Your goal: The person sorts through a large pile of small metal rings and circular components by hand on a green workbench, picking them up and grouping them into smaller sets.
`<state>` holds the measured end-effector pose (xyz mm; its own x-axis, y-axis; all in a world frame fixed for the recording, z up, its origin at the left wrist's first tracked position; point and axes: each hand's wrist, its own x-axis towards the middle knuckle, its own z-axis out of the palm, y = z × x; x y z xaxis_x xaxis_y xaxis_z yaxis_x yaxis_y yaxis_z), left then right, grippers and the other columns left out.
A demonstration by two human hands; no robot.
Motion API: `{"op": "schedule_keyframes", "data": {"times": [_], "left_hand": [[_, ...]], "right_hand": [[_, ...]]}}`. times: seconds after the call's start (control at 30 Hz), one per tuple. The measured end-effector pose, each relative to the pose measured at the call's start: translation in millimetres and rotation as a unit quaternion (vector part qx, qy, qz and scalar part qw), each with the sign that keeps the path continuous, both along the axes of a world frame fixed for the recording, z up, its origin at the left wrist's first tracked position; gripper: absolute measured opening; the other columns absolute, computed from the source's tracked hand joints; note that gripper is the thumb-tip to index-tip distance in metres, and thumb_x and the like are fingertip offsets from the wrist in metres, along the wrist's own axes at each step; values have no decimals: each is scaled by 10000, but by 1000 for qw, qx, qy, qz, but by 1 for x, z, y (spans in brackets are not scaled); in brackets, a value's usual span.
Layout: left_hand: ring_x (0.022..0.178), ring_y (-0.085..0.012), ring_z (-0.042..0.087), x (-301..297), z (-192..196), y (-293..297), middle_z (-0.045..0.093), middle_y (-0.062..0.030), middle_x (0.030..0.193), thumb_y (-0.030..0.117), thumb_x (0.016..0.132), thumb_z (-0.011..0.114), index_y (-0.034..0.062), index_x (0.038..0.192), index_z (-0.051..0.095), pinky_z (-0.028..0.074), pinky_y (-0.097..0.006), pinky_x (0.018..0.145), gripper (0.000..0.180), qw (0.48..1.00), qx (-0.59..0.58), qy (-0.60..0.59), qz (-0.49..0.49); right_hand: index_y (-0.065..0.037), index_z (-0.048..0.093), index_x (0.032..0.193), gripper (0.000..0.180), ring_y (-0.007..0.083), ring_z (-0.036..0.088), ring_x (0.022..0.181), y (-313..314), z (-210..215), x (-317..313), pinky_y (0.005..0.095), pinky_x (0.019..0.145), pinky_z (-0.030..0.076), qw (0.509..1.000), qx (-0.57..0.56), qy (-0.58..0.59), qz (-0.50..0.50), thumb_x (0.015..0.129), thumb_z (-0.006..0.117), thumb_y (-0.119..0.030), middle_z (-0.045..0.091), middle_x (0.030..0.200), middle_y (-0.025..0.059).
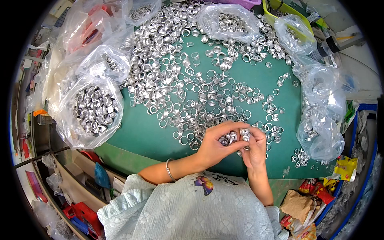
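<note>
Both hands meet just above the near edge of a green worktop (256, 80), the left hand (214, 148) cupped shut around a small cluster of silver metal rings (229, 139) while the right hand (253, 150) pinches one or two more against them. With so many loose pieces in a shallow grip, a ring could likely slip and drop past the near edge. Hundreds of similar rings (176, 80) sprawl across the worktop's far half. A clear plastic bag (93, 110) at the left edge is packed with rings; another bag (322, 128) at the right edge holds fewer.
</note>
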<state>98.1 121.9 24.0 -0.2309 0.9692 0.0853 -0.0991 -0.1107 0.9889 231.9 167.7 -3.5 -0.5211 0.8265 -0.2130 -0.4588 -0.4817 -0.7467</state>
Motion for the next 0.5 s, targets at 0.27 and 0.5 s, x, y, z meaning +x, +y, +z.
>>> {"op": "schedule_keyframes", "data": {"times": [0.27,0.5], "left_hand": [[666,-84,544,-2,1,0,604,-52,877,-14,681,686,24,1082,590,445,-221,624,413,998,31,56,-3],[507,-96,489,-10,-9,-6,564,-57,770,122,846,544,40,1094,548,360,-199,428,262,959,-113,-241,-98]], "right_hand": [[20,611,929,167,111,532,649,-3,0,-4,204,512,390,987,136,-64,-55,774,548,33,580,824,74],[44,623,901,145,86,496,577,-2,24,-8,197,508,370,897,340,-281,-39,763,580,32,542,661,35]]}}
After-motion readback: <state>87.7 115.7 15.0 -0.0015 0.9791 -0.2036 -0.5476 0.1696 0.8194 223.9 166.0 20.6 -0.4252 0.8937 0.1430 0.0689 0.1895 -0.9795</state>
